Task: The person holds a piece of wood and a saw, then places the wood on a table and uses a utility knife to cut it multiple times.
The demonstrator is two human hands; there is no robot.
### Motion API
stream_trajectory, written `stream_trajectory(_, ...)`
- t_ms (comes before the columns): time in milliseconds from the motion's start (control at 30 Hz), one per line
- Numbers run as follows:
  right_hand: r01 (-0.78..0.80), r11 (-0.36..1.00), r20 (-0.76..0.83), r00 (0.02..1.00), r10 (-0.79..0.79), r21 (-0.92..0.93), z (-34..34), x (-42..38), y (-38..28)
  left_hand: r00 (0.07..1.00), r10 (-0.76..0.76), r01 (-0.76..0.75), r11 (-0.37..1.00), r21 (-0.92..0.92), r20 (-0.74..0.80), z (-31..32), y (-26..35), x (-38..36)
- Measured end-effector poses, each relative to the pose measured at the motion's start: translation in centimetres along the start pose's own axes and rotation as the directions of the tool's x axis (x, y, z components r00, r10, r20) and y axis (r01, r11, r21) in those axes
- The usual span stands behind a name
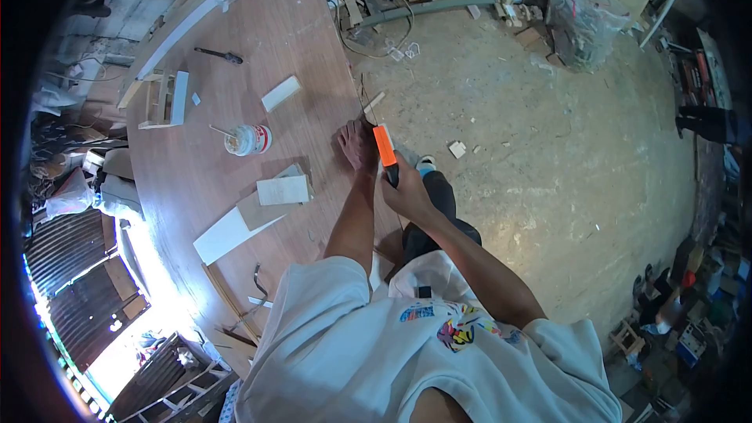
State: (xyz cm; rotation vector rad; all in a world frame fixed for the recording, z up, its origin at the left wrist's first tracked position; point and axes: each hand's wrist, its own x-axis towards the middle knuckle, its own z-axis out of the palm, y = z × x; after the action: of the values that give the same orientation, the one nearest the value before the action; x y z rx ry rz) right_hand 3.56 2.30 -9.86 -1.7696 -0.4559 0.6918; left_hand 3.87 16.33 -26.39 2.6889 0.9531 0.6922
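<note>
My right hand (407,192) is wrapped round the orange and black handle of a handsaw (385,146). Its thin dark blade runs away from me along the table's edge and is hard to make out. Beside the blade, my left hand (358,145) presses down at the edge of the brown wooden table (313,47). A pale wood strip (375,103) sticks out past the edge from under its fingers; the strip's other end is hidden. To the left lie stacked white-faced board offcuts (283,190), and a single white block (281,93) rests farther up the tabletop.
An open glue tub (249,140) with a stick in it stands on the table near a small wooden frame (162,99) and a dark tool (218,55). Wood scraps (457,149) dot the floor. A clear bag of waste (583,23) stands at the far right.
</note>
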Motion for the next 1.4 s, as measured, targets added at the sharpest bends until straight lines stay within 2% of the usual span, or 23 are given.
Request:
stream_trajectory(67,0.031,0.999,-0.085,0.996,-0.033,-0.036,0.5,0.1,-1.0,1.000,0.015,-0.016,1.000,0.008,0.011,0.2,-0.3,0.3)
stream_trajectory(133,-0.060,0.997,-0.019,0.998,0.059,-0.048,-0.7,-2.9,-2.9,0.993,-0.113,0.112,0.993,0.039,0.029,1.2,-0.2,0.1)
stream_trajectory(200,0.068,0.997,-0.020,0.998,-0.067,0.031,-1.9,-6.6,-5.3,0.994,-0.111,0.111,0.994,0.018,0.023,0.0,0.5,0.3)
stream_trajectory(233,0.070,0.997,-0.019,0.997,-0.070,0.029,-2.4,-8.0,-6.8,0.995,-0.103,0.103,0.995,0.002,0.018,-0.5,0.7,0.5)
stream_trajectory(300,-0.113,0.986,0.045,0.993,0.108,0.124,-3.1,-9.7,-8.9,0.994,-0.106,0.106,0.994,-0.014,0.025,-0.3,0.6,0.6)
stream_trajectory(367,-0.056,0.993,0.016,0.998,0.055,0.101,-2.2,-8.6,-6.3,0.993,-0.110,0.111,0.993,-0.027,0.034,0.1,0.5,0.4)
stream_trajectory(467,-0.002,1.000,-0.034,0.999,0.003,0.029,-0.1,-2.7,0.3,0.993,-0.111,0.113,0.993,-0.044,0.039,0.6,0.3,0.5)
stream_trajectory(567,0.117,0.991,-0.107,0.988,-0.110,0.058,0.7,0.1,0.2,0.996,-0.087,0.087,0.996,-0.025,0.016,0.0,0.2,1.8)
stream_trajectory(633,-0.034,0.999,-0.066,0.997,0.036,0.035,-0.1,-1.6,-1.8,0.997,-0.071,0.072,0.997,-0.012,0.032,-0.6,-0.1,1.2)
stream_trajectory(800,0.004,0.998,-0.029,1.000,-0.002,0.069,-2.3,-9.4,-6.0,0.996,-0.077,0.079,0.996,-0.030,0.046,-0.4,0.5,0.8)
stream_trajectory(867,-0.030,0.983,-0.050,0.998,0.039,0.182,-2.2,-9.9,-6.0,0.995,-0.081,0.084,0.995,-0.045,0.062,-0.4,0.5,0.5)
stream_trajectory(967,0.003,0.991,0.040,0.999,-0.009,0.132,-1.1,-4.5,1.3,0.997,-0.061,0.062,0.997,-0.039,0.037,0.2,0.2,0.7)
stream_trajectory(1033,-0.012,0.988,0.040,0.999,0.006,0.153,-0.6,-4.0,0.7,0.995,-0.101,0.099,0.992,0.082,0.022,0.7,-0.1,2.1)
stream_trajectory(1100,-0.048,0.985,0.034,0.998,0.043,0.165,-0.7,-4.0,0.4,0.999,-0.050,0.050,0.997,0.053,0.006,0.5,0.3,2.4)
stream_trajectory(1167,-0.049,0.988,-0.075,0.995,0.060,0.144,-0.7,-3.9,-0.1,1.000,-0.010,0.011,0.999,0.042,-0.018,-0.7,0.7,2.4)
stream_trajectory(1233,-0.063,0.987,-0.119,0.990,0.081,0.150,-0.7,-3.8,-1.7,0.990,0.134,-0.131,0.989,-0.069,0.046,-0.2,0.2,1.7)
stream_trajectory(1267,-0.078,0.987,-0.168,0.981,0.102,0.144,-0.9,-3.6,-2.3,0.977,0.152,-0.149,0.988,-0.031,0.151,0.1,-0.1,1.3)
stream_trajectory(1400,-0.112,0.981,-0.113,0.985,0.130,0.156,-1.8,-3.2,-3.1,0.981,0.086,-0.084,0.996,-0.023,0.173,-1.2,1.2,1.6)
